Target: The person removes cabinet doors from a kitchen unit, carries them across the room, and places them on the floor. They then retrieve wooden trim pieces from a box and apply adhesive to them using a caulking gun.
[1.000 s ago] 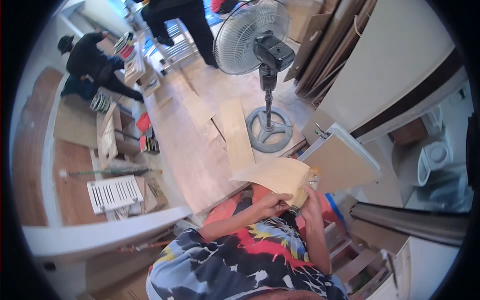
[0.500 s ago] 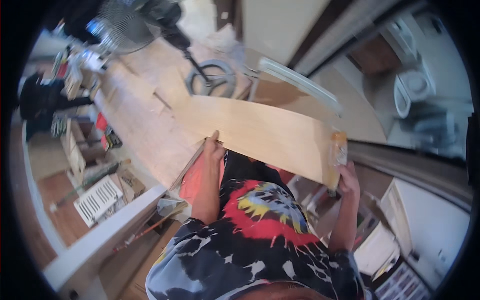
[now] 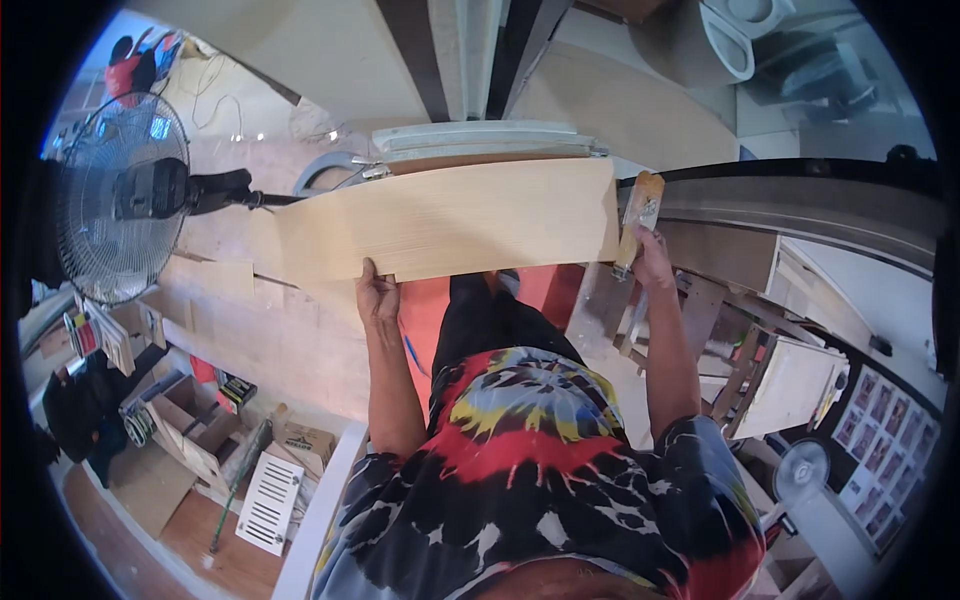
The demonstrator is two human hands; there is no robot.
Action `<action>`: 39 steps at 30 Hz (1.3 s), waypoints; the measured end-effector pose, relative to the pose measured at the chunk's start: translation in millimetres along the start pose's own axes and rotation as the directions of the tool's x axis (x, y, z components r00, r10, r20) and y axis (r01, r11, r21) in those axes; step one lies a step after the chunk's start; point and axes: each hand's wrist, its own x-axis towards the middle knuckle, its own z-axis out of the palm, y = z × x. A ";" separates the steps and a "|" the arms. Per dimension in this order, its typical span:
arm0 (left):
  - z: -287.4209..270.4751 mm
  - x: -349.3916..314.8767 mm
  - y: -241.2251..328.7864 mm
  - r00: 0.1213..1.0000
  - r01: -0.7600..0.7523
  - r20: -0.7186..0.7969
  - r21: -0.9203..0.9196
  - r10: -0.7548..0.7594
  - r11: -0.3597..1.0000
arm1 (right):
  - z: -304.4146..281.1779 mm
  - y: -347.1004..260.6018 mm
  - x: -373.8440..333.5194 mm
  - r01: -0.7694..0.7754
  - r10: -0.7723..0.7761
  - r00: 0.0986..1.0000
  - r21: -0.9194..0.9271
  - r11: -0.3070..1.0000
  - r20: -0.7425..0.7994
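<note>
A long, pale sheet of thin wood (image 3: 450, 217) stretches across in front of me, its left part bowing downward. My left hand (image 3: 379, 296) grips its near edge, thumb on top and the other fingers underneath. At the sheet's right end, my right hand (image 3: 652, 258) is closed around a long yellow-brown tool (image 3: 641, 212) with a silvery metal part on its face. Its exact kind is unclear. The tool stands upright in the view, right beside the sheet's end; whether they touch I cannot tell.
A standing fan (image 3: 125, 200) is at the left. Beyond the sheet lies a pale framed panel (image 3: 480, 138). Lower left are a wooden box (image 3: 190, 425) and a white slotted panel (image 3: 268, 503). Wooden frames and a white cabinet (image 3: 790, 385) stand right. A person (image 3: 125, 72) is far left.
My view has turned, so the fan now appears farther left. The sheet, slanting down to the right before, now runs nearly level. Both hands keep their holds.
</note>
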 end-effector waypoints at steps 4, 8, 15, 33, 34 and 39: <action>12.0 6.9 5.5 0.999 -0.017 0.039 0.066 0.014 0.998 | 9.4 -3.1 25.3 -0.015 0.019 1.000 0.169 0.986 -0.022; 13.7 17.5 5.8 0.999 0.001 0.033 0.070 -0.003 0.998 | 16.2 10.6 30.7 -0.088 0.091 0.996 0.085 0.993 -0.027; -15.7 37.3 25.4 0.968 0.238 0.073 0.035 -0.240 0.971 | -8.7 56.5 -9.8 -0.041 0.060 0.998 0.473 0.880 -0.026; -189.9 -122.2 47.6 0.828 -0.328 -0.493 -0.038 0.268 0.944 | -134.1 181.2 -71.6 -0.661 0.660 0.734 0.049 0.748 -0.160; -191.5 -130.0 54.0 0.802 -0.362 -0.520 -0.029 0.295 0.932 | -131.9 177.7 -74.4 -0.694 0.678 0.704 -0.003 0.720 -0.210; -203.1 -149.6 106.7 0.685 -0.447 -0.608 0.083 0.401 0.890 | -89.5 156.5 -80.0 -0.690 0.674 0.724 -0.150 0.708 -0.150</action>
